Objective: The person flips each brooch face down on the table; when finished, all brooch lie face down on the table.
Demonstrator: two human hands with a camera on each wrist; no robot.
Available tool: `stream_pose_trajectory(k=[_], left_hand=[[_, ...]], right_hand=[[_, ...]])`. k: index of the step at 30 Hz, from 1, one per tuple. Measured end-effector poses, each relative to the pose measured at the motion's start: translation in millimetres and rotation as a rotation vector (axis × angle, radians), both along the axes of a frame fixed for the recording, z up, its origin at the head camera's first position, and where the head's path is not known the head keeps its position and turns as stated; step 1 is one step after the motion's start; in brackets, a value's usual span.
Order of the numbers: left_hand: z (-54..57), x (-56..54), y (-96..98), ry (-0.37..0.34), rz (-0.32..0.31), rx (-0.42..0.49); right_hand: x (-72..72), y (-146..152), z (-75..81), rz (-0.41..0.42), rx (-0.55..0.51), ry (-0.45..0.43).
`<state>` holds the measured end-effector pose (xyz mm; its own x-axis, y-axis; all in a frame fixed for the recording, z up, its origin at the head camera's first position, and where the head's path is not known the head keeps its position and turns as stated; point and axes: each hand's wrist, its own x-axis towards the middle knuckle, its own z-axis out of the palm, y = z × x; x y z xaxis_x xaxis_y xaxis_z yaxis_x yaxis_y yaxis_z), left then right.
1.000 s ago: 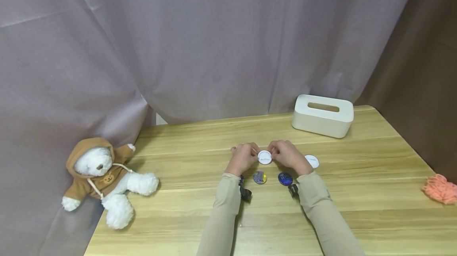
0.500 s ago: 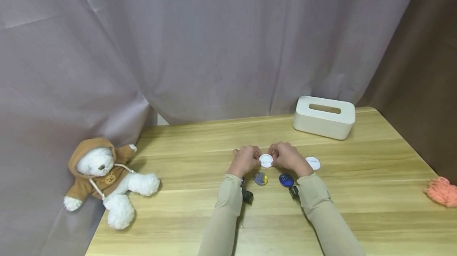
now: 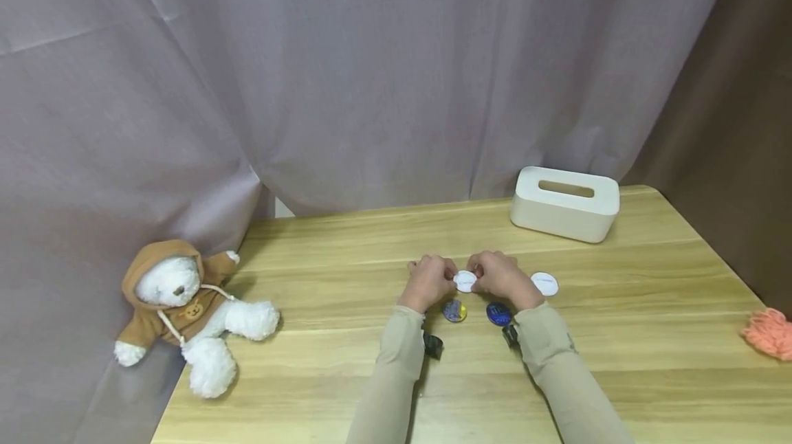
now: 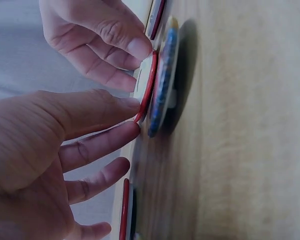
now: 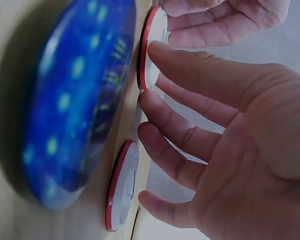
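Observation:
A round pin-back button badge [image 3: 465, 282], white back up with a red edge, is held between both hands over the table. My left hand [image 3: 430, 282] pinches its left edge between thumb and index finger, the other fingers spread in the left wrist view. The right hand [image 3: 500, 278] grips the opposite edge, its thumb [image 5: 162, 50] on the white back. Nearer me lie a blue-and-yellow badge [image 3: 454, 311] and a dark blue badge [image 3: 498, 314], both printed side up. Another white-backed badge [image 3: 544, 284] lies right of the right hand.
A red-edged badge [image 4: 124, 210] shows low in the left wrist view. A white tissue box [image 3: 565, 205] stands at the back right of the wooden table [image 3: 309, 361]. A plush bear [image 3: 185, 313] sits at the left edge, pink yarn [image 3: 769, 334] at the right.
Both hands bring the white-backed badge slightly toward me, and it appears flatter to the table than a second ago. The head view shifts a little; the other badges stay put.

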<state>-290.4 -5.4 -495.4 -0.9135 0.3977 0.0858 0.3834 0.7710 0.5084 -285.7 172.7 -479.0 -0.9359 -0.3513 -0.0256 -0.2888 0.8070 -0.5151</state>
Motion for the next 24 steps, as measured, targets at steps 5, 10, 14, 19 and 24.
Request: stream_pose_trajectory(k=[5,10,14,19,24], left_hand=[[-0.4,0.9,-2.8,0.002,0.0,0.002],[2.1,-0.4,-9.8,0.02,-0.031,0.076],[6.2,-1.0,-17.8,0.043,-0.037,0.158],[9.4,-2.2,-29.0,-0.013,-0.013,0.276],[14.0,-1.9,-36.3,-0.046,0.031,0.338]], right_hand=[[0.8,-2,0.6,0.014,0.011,-0.002],[0.6,1,2.2,0.005,-0.001,0.031],[1.3,3,5.3,0.01,-0.063,0.093],[1.8,-1,8.0,0.013,-0.144,0.164],[3.3,-7,10.1,0.009,-0.188,0.166]])
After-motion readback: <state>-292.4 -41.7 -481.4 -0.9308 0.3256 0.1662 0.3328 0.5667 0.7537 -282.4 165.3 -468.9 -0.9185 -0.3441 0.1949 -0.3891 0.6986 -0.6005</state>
